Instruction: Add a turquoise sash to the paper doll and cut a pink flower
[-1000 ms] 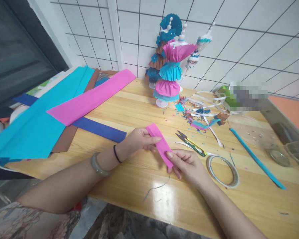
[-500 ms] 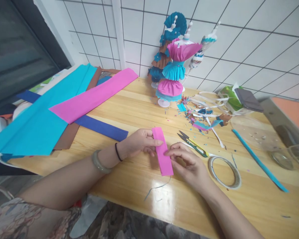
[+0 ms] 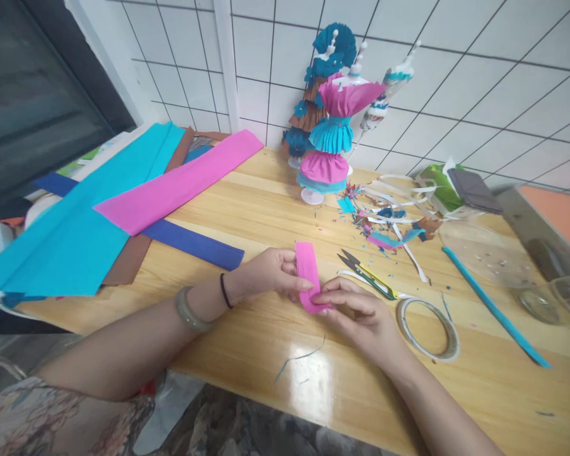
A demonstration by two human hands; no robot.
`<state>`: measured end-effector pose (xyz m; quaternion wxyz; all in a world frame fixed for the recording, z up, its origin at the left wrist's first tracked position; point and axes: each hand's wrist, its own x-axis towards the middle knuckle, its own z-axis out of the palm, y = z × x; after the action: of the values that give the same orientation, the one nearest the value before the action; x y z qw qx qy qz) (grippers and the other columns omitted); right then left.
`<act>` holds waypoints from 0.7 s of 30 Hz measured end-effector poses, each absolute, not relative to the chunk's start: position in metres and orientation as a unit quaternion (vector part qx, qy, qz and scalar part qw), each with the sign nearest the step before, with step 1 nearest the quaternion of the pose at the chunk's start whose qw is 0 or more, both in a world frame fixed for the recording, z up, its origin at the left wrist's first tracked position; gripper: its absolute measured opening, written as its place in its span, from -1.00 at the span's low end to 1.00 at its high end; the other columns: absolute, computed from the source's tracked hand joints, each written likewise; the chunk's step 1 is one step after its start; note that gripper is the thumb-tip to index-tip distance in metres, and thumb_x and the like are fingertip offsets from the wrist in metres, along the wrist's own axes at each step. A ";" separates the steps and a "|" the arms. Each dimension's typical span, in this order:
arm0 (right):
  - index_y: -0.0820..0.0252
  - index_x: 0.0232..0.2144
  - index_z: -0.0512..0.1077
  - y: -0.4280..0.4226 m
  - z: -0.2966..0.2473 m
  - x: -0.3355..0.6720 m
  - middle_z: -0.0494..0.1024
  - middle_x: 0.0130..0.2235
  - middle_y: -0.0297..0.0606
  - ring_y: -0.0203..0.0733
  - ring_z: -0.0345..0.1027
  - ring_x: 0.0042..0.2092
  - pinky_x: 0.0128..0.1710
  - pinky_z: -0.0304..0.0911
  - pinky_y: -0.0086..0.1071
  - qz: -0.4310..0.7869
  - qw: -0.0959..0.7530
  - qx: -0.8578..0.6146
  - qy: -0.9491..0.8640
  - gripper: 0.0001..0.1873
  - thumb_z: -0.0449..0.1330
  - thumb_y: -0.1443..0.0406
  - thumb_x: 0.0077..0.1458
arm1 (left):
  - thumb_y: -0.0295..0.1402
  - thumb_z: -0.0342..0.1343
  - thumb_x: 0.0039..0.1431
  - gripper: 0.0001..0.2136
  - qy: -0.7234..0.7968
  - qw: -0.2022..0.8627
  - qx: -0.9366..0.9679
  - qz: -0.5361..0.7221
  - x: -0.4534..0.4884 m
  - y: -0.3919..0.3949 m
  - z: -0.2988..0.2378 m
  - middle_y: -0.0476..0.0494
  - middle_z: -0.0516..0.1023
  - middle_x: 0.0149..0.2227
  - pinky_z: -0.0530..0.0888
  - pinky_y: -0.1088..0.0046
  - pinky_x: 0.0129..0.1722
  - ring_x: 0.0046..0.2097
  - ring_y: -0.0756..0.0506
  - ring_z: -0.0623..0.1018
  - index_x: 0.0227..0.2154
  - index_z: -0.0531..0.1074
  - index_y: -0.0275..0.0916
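A folded strip of pink crepe paper [image 3: 306,261] is held above the wooden table, its lower end bent up toward the right. My left hand [image 3: 278,271] pinches its left side, with the thumb lying across the front. At the curled lower end, my right hand [image 3: 356,310] grips the paper between thumb and fingers. Just right of that hand lie thread snips [image 3: 370,275] with yellow-green handles and a roll of tape [image 3: 430,329]. A thin dark thread [image 3: 300,358] rests on the table below the strip.
Large turquoise [image 3: 71,215], pink [image 3: 185,180] and dark blue [image 3: 199,244] paper pieces lie at left. Ruffled paper-dressed stands [image 3: 330,136] rise at the back. Paper scraps [image 3: 384,215], a tissue pack [image 3: 439,187], a turquoise strip [image 3: 496,307] and clear plastic containers [image 3: 539,304] are to the right.
The lower end of the pink strip has been bent upward, so the strip looks shorter. My right hand has closed on that end; my left hand has barely shifted.
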<state>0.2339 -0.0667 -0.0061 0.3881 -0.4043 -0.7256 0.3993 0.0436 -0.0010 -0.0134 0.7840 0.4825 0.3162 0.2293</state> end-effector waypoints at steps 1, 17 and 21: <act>0.11 -0.31 0.53 -0.067 -0.006 0.234 0.46 -0.33 -0.21 -0.23 0.36 -0.27 -0.26 0.26 -0.35 0.403 0.388 -0.410 -0.721 -0.85 0.19 0.38 0.06 | -0.37 0.31 -0.19 -0.68 0.320 0.782 0.479 0.238 0.044 -0.001 -0.013 -0.18 0.55 -0.36 0.43 0.57 -0.44 -0.41 0.03 0.50 -0.32 0.44 -0.40; 0.22 -0.42 0.51 -0.065 -0.014 0.229 0.48 -0.49 -0.29 -0.32 0.30 -0.47 -0.44 0.22 -0.45 0.513 0.377 -0.512 -0.577 -0.82 0.20 0.21 0.04 | -0.42 0.27 -0.12 -0.76 0.334 0.741 0.503 0.294 0.048 -0.004 -0.019 -0.16 0.56 -0.38 0.42 0.57 -0.40 -0.40 0.04 0.51 -0.36 0.42 -0.42; 0.23 -0.44 0.48 -0.065 -0.019 0.230 0.47 -0.52 -0.32 -0.35 0.28 -0.51 -0.49 0.18 -0.47 0.525 0.392 -0.521 -0.547 -0.80 0.24 0.19 -0.02 | -0.41 0.26 -0.11 -0.76 0.330 0.736 0.524 0.275 0.050 -0.005 -0.019 -0.17 0.56 -0.38 0.43 0.57 -0.40 -0.41 0.05 0.50 -0.36 0.43 -0.42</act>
<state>0.2298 -0.0653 -0.0194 0.3923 -0.5211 -0.5470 0.5248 0.0501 -0.0054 -0.0195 0.7359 0.5238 0.3296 0.2747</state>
